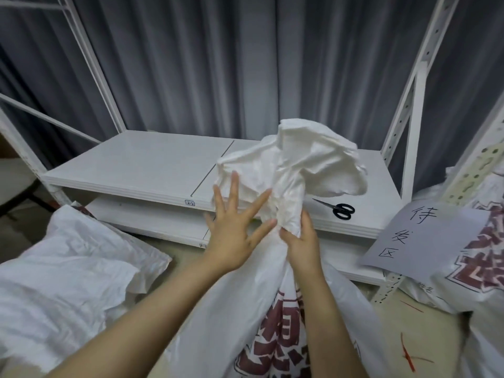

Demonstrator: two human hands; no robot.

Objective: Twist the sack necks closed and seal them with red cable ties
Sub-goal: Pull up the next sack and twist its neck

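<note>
White shelf [152, 165] facing you, printed sack [223, 323] upright in front of the shelf, your right hand [302, 241], fingers curled round its gathered neck [289, 197], your left hand [234, 241] against the fabric, fingers spread, black scissors [338, 210] on the shelf, red cable ties [405, 350] on the floor [387, 320] before it

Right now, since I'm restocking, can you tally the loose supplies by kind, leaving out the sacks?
Thin red plastic cable ties on the floor: 3
Black-handled scissors on the white shelf: 1
Handwritten grey paper sign: 1
Total: 5
</note>
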